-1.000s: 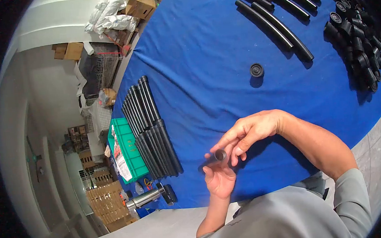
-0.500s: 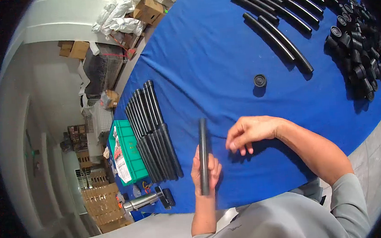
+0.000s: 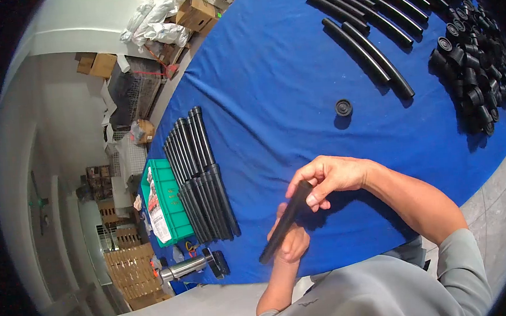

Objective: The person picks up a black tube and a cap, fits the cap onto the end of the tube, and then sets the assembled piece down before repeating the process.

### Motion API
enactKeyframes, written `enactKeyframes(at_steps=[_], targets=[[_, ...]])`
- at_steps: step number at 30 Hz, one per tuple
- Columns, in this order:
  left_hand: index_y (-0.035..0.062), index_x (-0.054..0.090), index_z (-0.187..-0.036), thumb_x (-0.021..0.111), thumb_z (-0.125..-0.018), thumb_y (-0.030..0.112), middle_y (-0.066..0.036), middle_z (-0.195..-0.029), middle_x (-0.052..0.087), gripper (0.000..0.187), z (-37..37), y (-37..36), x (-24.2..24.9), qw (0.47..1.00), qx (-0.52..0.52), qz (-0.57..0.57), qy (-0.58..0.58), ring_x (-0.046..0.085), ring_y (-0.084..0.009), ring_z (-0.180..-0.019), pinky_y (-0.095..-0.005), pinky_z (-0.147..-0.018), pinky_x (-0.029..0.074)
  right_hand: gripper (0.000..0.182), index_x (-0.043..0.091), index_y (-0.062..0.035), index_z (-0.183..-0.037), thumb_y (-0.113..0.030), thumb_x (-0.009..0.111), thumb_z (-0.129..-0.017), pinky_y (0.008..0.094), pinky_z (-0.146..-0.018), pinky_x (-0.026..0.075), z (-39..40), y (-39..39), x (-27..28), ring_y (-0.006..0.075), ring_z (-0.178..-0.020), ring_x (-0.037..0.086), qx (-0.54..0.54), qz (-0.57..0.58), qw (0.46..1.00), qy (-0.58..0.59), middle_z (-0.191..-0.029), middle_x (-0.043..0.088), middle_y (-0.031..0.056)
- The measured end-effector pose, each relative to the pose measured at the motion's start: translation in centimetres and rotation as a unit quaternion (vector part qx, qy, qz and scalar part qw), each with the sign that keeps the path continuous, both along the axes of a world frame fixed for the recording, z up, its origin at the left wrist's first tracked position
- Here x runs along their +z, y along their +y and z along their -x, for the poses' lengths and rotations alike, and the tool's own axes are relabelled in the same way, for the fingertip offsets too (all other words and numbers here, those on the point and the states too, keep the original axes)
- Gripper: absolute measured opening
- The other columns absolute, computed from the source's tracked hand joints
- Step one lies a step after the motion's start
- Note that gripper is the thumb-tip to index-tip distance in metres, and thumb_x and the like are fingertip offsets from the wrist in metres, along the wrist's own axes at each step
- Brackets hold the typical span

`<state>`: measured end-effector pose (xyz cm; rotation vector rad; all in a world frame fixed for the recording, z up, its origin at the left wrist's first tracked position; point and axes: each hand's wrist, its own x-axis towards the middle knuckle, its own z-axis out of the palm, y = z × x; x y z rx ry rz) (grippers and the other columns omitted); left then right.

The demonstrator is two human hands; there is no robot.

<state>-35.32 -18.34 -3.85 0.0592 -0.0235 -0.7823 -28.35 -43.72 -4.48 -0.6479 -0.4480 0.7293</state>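
Note:
A short black tube [image 3: 286, 224] is held slanted in front of me, its upper end leaning right. My right hand [image 3: 336, 179] pinches that upper end between thumb and fingers. Lower down, my left hand [image 3: 294, 243] is closed around the tube from behind, its fingers slightly blurred and partly covered by it. One round black cap [image 3: 343, 108] lies on the blue cloth [image 3: 261, 105], beyond my right hand.
Rows of capped black tubes [image 3: 199, 178] lie at the left beside a green crate [image 3: 172, 206]. A metal cylinder device [image 3: 184, 269] stands near the front edge. Long black tubes [image 3: 365, 52] and a heap of black caps [image 3: 474, 75] occupy the far right.
The tube has gone from upright to slanted, its top tipping right into my right hand, which now grips it. My left hand has shifted slightly right.

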Motion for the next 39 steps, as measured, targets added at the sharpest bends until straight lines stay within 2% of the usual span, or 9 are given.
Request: enactKeyframes(at_steps=[4, 5, 8, 9, 12, 16, 31, 37, 39], targets=[[0.0268, 0.047, -0.151, 0.048, -0.105, 0.012, -0.006, -0.090, 0.069, 0.049, 0.1, 0.0, 0.3, 0.983, 0.137, -0.103, 0.068, 0.059, -0.0119, -0.061, -0.0224, -0.051, 0.048, 0.045, 0.063, -0.0024, -0.126, -0.016, 0.079, -0.086, 0.0256, -0.064, 0.054, -0.1, 0.0, 0.1, 0.0109, -0.069, 0.064, -0.074, -0.030, 0.997, 0.021, -0.087, 0.070, 0.0069], [0.0327, 0.053, -0.146, 0.053, -0.105, 0.016, -0.004, -0.099, 0.068, 0.045, -0.2, -0.6, 0.6, 0.980, 0.124, -0.142, 0.063, 0.060, -0.0121, -0.073, -0.0247, -0.063, 0.050, 0.040, 0.064, -0.0035, -0.123, -0.015, 0.078, -0.087, 0.0265, -0.066, 0.054, -0.2, 0.1, -0.1, 0.0111, -0.071, 0.064, -0.083, -0.026, 0.996, 0.014, -0.091, 0.070, 0.0056], [0.0269, 0.058, -0.142, 0.058, -0.104, 0.024, -0.006, -0.110, 0.069, 0.038, -0.7, -1.7, 0.7, 0.968, 0.142, -0.191, 0.083, 0.062, -0.0136, -0.083, -0.0296, -0.070, 0.053, 0.040, 0.064, -0.0044, -0.124, -0.014, 0.077, -0.087, 0.0262, -0.066, 0.053, -0.1, 0.3, 0.5, 0.0097, -0.073, 0.064, -0.103, 0.045, 0.993, -0.046, -0.095, 0.070, 0.0038], [0.0214, 0.064, -0.134, 0.064, -0.100, 0.032, -0.007, -0.120, 0.068, 0.035, -1.4, -1.4, -0.3, 0.984, 0.107, -0.122, 0.079, 0.066, -0.0170, -0.101, -0.0336, -0.079, 0.061, 0.046, 0.061, -0.0055, -0.131, -0.014, 0.077, -0.088, 0.0266, -0.071, 0.054, -0.2, 0.3, 0.3, 0.0105, -0.084, 0.066, -0.079, 0.068, 0.992, -0.070, -0.102, 0.071, 0.0043], [0.0166, 0.068, -0.124, 0.065, -0.099, 0.031, -0.005, -0.122, 0.066, 0.029, -0.9, -1.0, -1.1, 0.974, 0.118, -0.186, 0.046, 0.063, -0.0200, -0.113, -0.0369, -0.084, 0.062, 0.052, 0.060, -0.0041, -0.135, -0.011, 0.079, -0.087, 0.0280, -0.081, 0.053, 0.4, 0.5, 0.9, 0.0113, -0.092, 0.066, -0.023, -0.004, 1.000, -0.004, -0.103, 0.073, 0.0068], [0.0161, 0.071, -0.118, 0.067, -0.098, 0.032, -0.001, -0.119, 0.067, 0.026, -0.1, -1.7, 0.1, 0.986, 0.074, -0.141, 0.052, 0.061, -0.0228, -0.119, -0.0377, -0.087, 0.062, 0.057, 0.052, -0.0046, -0.144, -0.016, 0.072, -0.092, 0.0307, -0.088, 0.052, 0.1, 0.1, 0.4, 0.0169, -0.101, 0.068, 0.034, -0.024, 0.998, -0.046, -0.119, 0.071, 0.0119], [0.0075, 0.070, -0.117, 0.064, -0.099, 0.036, -0.009, -0.109, 0.076, 0.035, 2.3, 0.5, 0.8, 0.945, 0.174, -0.205, 0.186, 0.075, -0.0183, -0.096, -0.0361, -0.087, 0.061, 0.049, 0.054, -0.0034, -0.140, -0.013, 0.070, -0.095, 0.0310, -0.083, 0.054, -0.3, 0.5, -0.6, 0.0164, -0.093, 0.069, 0.026, 0.026, 0.999, -0.034, -0.111, 0.073, 0.0120], [0.0086, 0.069, -0.120, 0.062, -0.100, 0.037, -0.011, -0.107, 0.075, 0.035, 0.1, 0.3, 1.0, 0.926, 0.204, -0.304, 0.095, 0.073, -0.0279, -0.099, -0.0401, -0.086, 0.063, 0.036, 0.068, -0.0030, -0.120, -0.027, 0.073, -0.094, 0.0281, -0.063, 0.050, -0.1, 0.6, 0.2, 0.0103, -0.072, 0.063, -0.132, 0.164, 0.972, -0.106, -0.085, 0.069, 0.0031], [0.0116, 0.062, -0.130, 0.063, -0.100, 0.037, -0.015, -0.125, 0.067, 0.040, -1.9, -1.3, 1.2, 0.902, 0.250, -0.352, 0.000, 0.064, -0.0319, -0.117, -0.0436, -0.092, 0.060, 0.033, 0.069, -0.0020, -0.116, -0.028, 0.071, -0.096, 0.0283, -0.062, 0.049, -0.1, 0.7, 0.1, 0.0096, -0.069, 0.061, -0.191, 0.181, 0.961, -0.089, -0.081, 0.067, 0.0026]])
